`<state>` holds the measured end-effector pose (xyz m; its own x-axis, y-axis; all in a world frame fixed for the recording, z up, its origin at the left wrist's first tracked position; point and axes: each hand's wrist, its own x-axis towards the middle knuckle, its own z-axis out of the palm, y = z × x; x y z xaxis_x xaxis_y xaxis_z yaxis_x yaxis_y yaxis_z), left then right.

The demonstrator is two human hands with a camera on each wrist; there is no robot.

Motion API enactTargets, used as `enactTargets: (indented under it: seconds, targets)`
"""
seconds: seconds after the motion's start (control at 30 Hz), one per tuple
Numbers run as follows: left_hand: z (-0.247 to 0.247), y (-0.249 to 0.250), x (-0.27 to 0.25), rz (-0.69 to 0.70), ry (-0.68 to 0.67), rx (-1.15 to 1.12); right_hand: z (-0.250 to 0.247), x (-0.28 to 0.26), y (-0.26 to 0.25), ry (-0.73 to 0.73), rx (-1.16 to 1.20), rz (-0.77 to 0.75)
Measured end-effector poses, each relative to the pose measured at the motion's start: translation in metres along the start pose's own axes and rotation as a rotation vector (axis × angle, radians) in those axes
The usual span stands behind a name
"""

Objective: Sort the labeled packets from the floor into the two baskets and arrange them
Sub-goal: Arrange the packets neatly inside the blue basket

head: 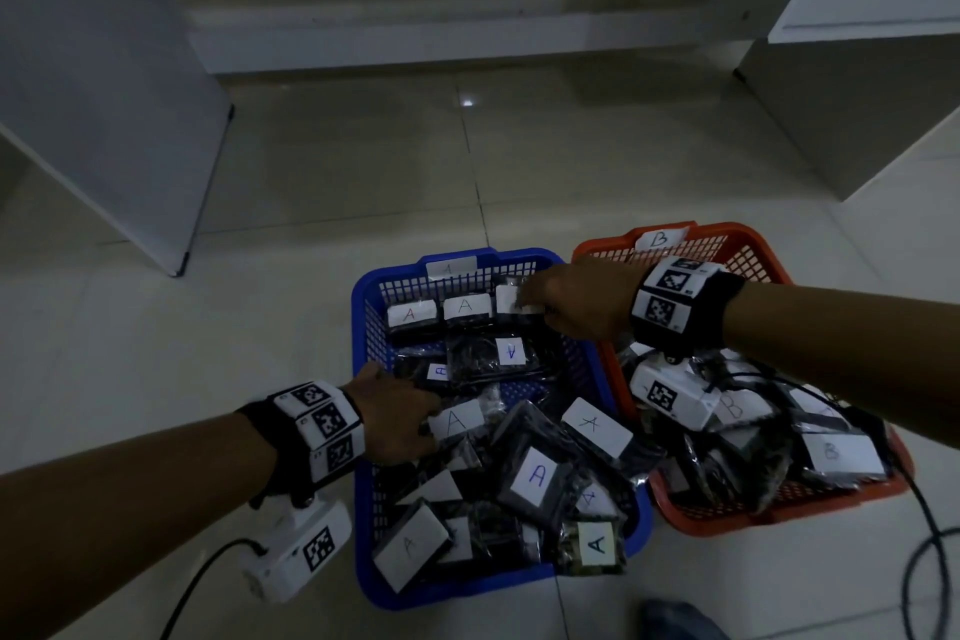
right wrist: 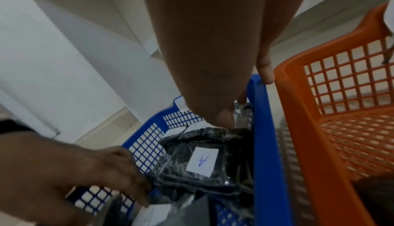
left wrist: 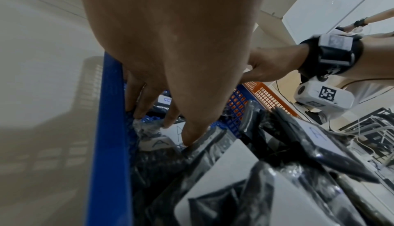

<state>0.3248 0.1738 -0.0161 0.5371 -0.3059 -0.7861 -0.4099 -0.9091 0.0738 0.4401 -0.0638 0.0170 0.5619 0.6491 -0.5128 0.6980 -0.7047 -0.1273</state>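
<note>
Left hand [head: 395, 418] pinches an A packet [head: 456, 422] at the blue basket [head: 363, 525] wall; right hand [head: 571, 299] fingers a packet in the far row [head: 441, 312] (ahead, nearer it).

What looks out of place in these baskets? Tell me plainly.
One packet in the blue basket, whose tag reads A, seems to carry a B label. It belongs in the orange basket, tagged B. Also, the near packets lie in a jumbled heap, unlike the neat far row.

Blue basket [head: 363, 327]: black A-packets [head: 537, 476] heaped; orange basket [head: 737, 239], alongside: B-packets [head: 841, 452].
</note>
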Motion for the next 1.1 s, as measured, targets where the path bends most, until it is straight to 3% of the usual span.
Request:
enactTargets:
  seconds: [0.23, 0.33, 0.4, 0.53, 0.73, 0.87, 1.1]
  targets:
    - [-0.001, -0.005, 0.005, -0.017, 0.036, -0.091, 0.008, 0.004, 0.000, -0.056, -0.246, -0.022]
    - [0.001, -0.006, 0.008, -0.038, 0.058, -0.030, 0.005, 0.001, -0.003, 0.033, -0.169, -0.045]
    - [0.002, -0.006, 0.007, -0.051, 0.077, -0.027, 0.005, 0.001, -0.007, 0.057, -0.041, -0.147]
    - [-0.001, -0.002, 0.003, -0.035, 0.178, -0.024, 0.011, 0.002, -0.012, -0.225, 0.251, -0.195]
    - [-0.001, -0.015, 0.008, -0.022, 0.224, -0.158, 0.019, 0.008, -0.010, -0.288, 0.046, -0.229]
    - [-0.013, -0.022, -0.005, 0.057, 0.386, -0.029, 0.022, 0.007, -0.012, -0.258, -0.039, -0.269]
    - [-0.056, -0.059, -0.047, 0.006, 0.669, -0.323, 0.016, 0.010, -0.013, -0.276, 0.088, -0.248]
